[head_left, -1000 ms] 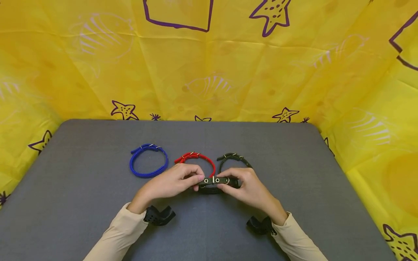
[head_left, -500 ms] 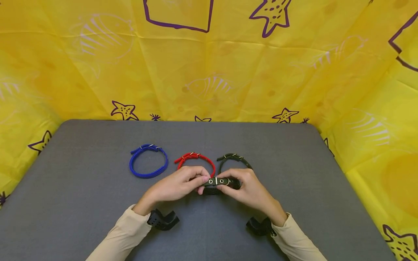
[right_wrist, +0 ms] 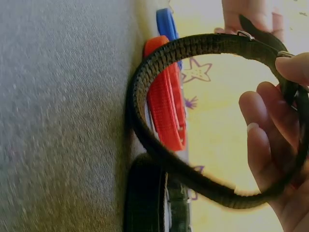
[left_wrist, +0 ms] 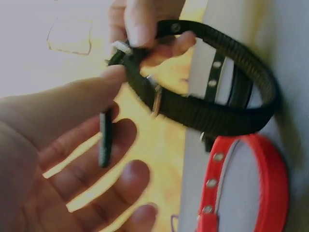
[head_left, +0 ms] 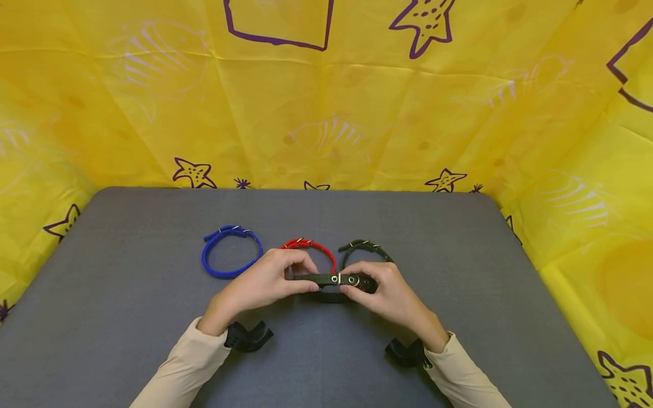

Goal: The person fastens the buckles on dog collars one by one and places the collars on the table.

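A dark green buckled collar with metal eyelets is held in the air as a loop, its lower side close to the table. My right hand pinches it at the buckle, between thumb and fingers. On the strap just left of the buckle, my left hand holds the collar with its thumb in front and fingers behind. In the left wrist view the strap's loose tail hangs below the left thumb. The right wrist view shows the ribbed inside of the loop. My fingers partly hide the buckle.
Behind my hands, a blue collar, a red collar and another dark green collar lie in a row on the grey table. A yellow patterned cloth stands around the far side and both sides.
My left hand has shifted slightly right, then back left along the strap. More plain webbing now shows between it and the buckle. The right hand has stayed nearly still, keeping its pinch.
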`<act>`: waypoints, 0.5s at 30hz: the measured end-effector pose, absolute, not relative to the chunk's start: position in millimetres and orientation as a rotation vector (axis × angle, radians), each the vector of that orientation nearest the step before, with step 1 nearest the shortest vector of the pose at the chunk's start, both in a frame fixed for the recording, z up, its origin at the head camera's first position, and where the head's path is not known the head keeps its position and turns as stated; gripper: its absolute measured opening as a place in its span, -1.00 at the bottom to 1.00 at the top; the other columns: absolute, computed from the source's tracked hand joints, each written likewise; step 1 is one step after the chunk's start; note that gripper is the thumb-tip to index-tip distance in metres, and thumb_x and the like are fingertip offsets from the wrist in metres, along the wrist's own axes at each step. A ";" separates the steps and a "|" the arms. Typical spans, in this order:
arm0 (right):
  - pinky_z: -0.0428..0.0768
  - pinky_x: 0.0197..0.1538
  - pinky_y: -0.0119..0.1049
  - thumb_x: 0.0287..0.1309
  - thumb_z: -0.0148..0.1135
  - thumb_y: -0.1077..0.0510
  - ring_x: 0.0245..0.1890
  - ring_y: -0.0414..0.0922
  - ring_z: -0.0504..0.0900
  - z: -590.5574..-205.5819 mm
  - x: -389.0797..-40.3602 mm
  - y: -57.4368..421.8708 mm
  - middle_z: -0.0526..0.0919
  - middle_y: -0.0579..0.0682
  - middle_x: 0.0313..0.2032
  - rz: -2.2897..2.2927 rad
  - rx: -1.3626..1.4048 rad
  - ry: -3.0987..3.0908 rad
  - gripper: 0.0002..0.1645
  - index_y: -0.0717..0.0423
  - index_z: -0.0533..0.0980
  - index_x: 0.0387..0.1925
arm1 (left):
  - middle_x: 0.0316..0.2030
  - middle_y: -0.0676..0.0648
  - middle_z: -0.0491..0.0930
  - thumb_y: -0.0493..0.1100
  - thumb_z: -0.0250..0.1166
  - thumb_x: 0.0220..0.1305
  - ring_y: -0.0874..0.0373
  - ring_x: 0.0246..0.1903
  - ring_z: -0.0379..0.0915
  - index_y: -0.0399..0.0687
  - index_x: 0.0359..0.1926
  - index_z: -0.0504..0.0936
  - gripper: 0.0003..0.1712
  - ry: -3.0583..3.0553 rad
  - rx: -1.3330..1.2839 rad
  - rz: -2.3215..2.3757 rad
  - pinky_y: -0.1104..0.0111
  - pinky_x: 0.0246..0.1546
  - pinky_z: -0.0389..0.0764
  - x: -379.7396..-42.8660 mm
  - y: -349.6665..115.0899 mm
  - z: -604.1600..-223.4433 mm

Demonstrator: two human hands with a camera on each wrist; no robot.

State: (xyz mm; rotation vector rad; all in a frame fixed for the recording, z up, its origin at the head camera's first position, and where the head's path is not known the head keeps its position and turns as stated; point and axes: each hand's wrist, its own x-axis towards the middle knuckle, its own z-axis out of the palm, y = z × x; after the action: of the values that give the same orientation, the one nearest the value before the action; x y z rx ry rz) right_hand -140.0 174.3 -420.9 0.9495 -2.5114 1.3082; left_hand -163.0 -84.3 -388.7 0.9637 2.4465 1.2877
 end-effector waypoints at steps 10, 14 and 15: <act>0.50 -0.35 -0.41 0.15 0.42 0.20 -0.41 -0.34 0.53 -417.4 -137.6 174.4 0.72 -0.15 -0.36 1.326 0.921 -2.543 -0.80 0.01 0.64 -0.16 | -0.34 0.20 0.60 -0.05 0.50 0.13 0.31 -0.32 0.48 0.20 -0.22 0.67 -0.79 2.468 0.971 1.441 0.41 -0.31 0.53 -161.5 -78.0 -394.3; 0.54 -0.35 -0.40 0.23 0.34 0.23 -0.46 -0.24 0.65 -418.3 -137.5 174.1 0.73 -0.03 -0.43 1.461 0.928 -2.546 -0.80 0.06 0.57 -0.12 | -0.22 0.19 0.61 0.03 0.50 0.12 0.27 -0.22 0.54 0.26 -0.13 0.61 -0.69 2.388 0.884 1.451 0.39 -0.23 0.56 -164.6 -81.3 -398.0; 0.58 -0.32 -0.41 0.24 0.32 0.24 -0.45 -0.19 0.69 -419.0 -137.6 173.9 0.74 0.01 -0.43 1.504 0.933 -2.542 -0.81 0.08 0.56 -0.11 | -0.20 0.17 0.60 0.04 0.50 0.12 0.26 -0.23 0.54 0.26 -0.12 0.61 -0.68 2.365 0.865 1.440 0.39 -0.23 0.56 -165.3 -82.2 -399.2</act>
State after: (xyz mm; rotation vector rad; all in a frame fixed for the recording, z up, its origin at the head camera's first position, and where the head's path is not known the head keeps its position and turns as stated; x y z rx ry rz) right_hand -137.6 173.9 -419.0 0.9326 -2.5421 1.5039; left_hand -165.3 -82.2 -399.2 0.8649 2.3654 1.4403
